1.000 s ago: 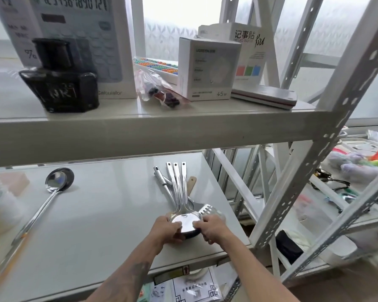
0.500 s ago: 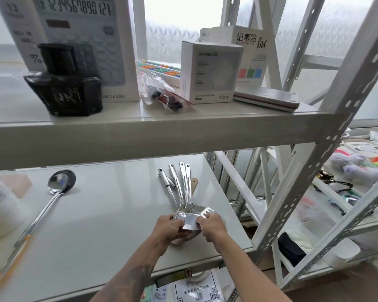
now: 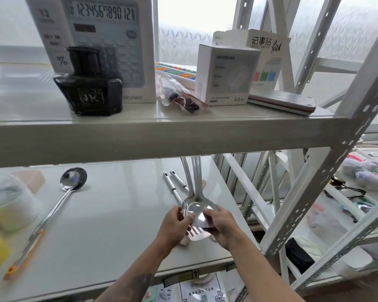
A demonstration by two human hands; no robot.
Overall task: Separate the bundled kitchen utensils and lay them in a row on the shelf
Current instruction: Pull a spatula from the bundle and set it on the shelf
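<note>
Both hands are on the utensil bundle near the front edge of the lower shelf [image 3: 109, 216]. The left hand [image 3: 174, 226] and right hand [image 3: 222, 227] each pinch the bowl of a steel serving spoon [image 3: 196, 211], tilted up so its handle runs under the upper shelf. A slotted spatula [image 3: 195, 234] lies flat beneath it, two more handles [image 3: 172, 186] just beside. A ladle [image 3: 59, 199] lies well apart on the left.
</note>
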